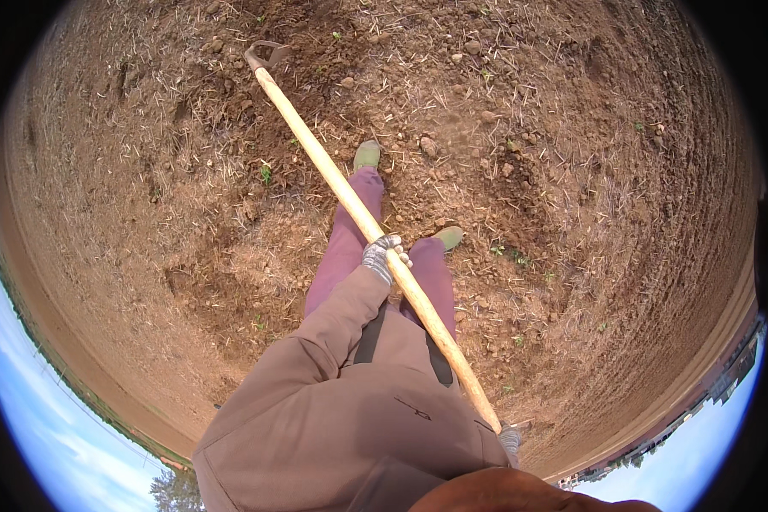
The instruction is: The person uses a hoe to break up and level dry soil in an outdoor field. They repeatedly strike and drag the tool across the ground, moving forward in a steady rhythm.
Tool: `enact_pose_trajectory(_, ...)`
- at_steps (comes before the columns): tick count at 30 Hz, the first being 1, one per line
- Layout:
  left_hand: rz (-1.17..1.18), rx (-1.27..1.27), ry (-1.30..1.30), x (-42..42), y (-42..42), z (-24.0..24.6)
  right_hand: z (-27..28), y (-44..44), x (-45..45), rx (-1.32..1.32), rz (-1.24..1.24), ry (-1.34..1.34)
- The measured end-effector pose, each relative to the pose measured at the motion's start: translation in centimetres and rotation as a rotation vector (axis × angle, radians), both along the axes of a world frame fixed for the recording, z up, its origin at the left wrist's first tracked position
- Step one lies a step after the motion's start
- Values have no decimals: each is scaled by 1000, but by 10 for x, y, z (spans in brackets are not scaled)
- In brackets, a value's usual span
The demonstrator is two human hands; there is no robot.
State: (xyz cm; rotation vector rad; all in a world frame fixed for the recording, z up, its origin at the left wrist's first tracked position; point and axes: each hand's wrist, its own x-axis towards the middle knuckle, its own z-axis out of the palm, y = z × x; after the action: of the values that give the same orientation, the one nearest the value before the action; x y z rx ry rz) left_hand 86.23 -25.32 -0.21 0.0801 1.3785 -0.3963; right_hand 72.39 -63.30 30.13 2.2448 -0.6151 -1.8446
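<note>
A hoe with a long pale wooden handle (323,157) runs slantwise across my body from upper left to lower right. Its rusty metal head (256,56), with an opening in it, is at the soil at the far end. My left hand (383,255), in a grey-and-white knit glove, is wrapped around the handle near its middle, in front of my thighs. My right hand (511,439), also gloved, is beside the handle's near end at my right hip. My jacket hides most of it, and its grip does not show clearly. A small thin thing (522,424) shows beside it, too little to identify.
Dry brown soil (185,211) with straw bits, clods and small green seedlings (266,173) surrounds me. My green shoes (367,155) stand on it, the left one farther forward. Stones (428,146) lie ahead. Buildings (726,381) and a tree (176,489) stand far off at the field's edge.
</note>
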Motion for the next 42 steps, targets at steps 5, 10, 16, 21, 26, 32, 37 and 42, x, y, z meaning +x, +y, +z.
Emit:
enact_pose_trajectory(5,-131,90,-104,50,44,9,-28,16,-11,59,-21,20)
enact_pose_trajectory(10,-158,216,-94,78,29,-18,-6,-20,-43,44,-9,113)
enact_pose_trajectory(16,-210,50,81,-8,-63,-7,48,-72,-113,-57,-159,271)
enact_pose_trajectory(21,-255,85,5,11,-45,5,24,-66,-152,-27,-276,152)
enact_pose_trajectory(26,-332,257,-194,105,-17,9,-59,-11,-163,79,-464,-119)
enact_pose_trajectory(32,-445,263,-235,132,-65,-8,-83,5,-155,257,-677,-298)
enact_pose_trajectory(37,-544,195,-8,75,-147,-3,-22,-39,-154,211,-358,-191)
enact_pose_trajectory(42,-565,220,-99,78,-174,-16,-16,-69,-122,197,-433,-145)
